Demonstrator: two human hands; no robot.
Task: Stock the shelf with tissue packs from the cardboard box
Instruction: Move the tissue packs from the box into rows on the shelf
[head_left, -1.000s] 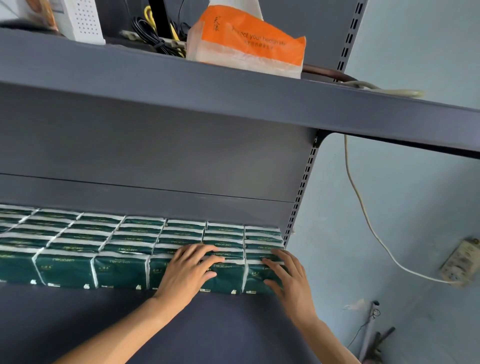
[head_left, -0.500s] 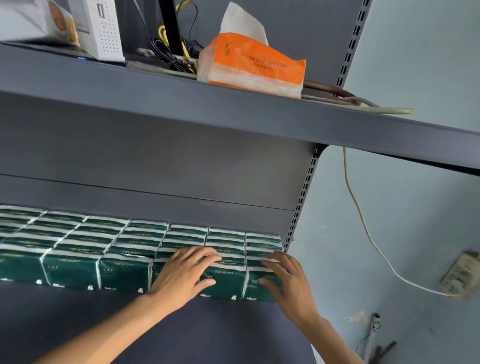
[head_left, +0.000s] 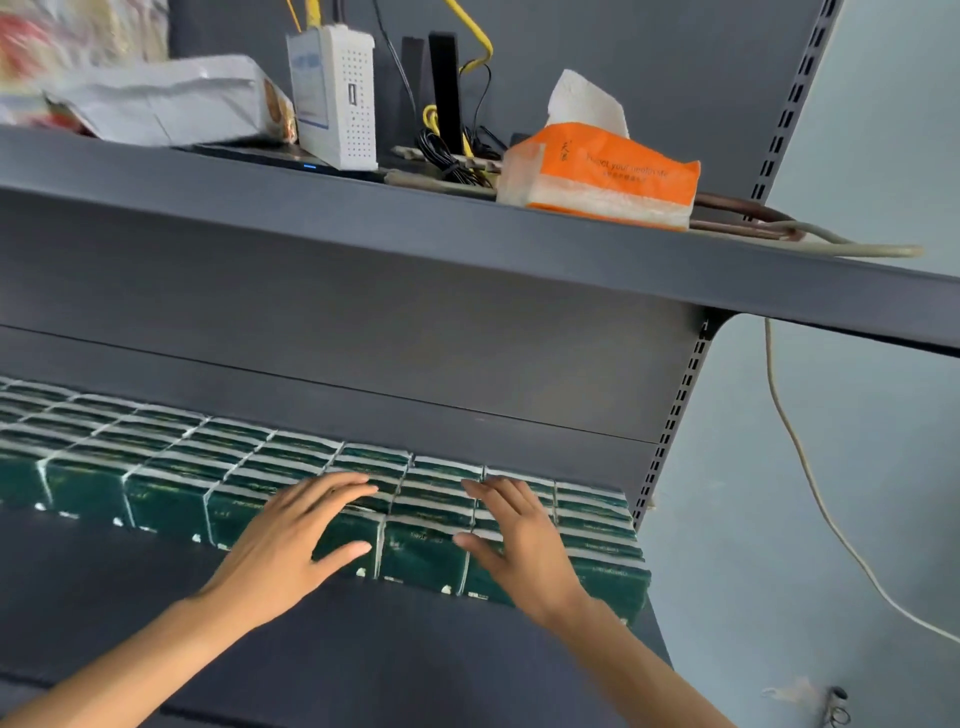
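Spanning the lower shelf (head_left: 363, 649) in tight rows running left to right, the green packs (head_left: 171, 457) fill it to the right upright, directly ahead of and under both hands. Left hand (head_left: 291, 540) and right hand (head_left: 519, 540) lie flat, fingers spread, pressing the front-row tops near the right end, equally near. No cardboard box is in view.

Both hands slid leftward along the tissue packs (head_left: 426, 540), right hand (head_left: 519, 545) leaving the end pack.
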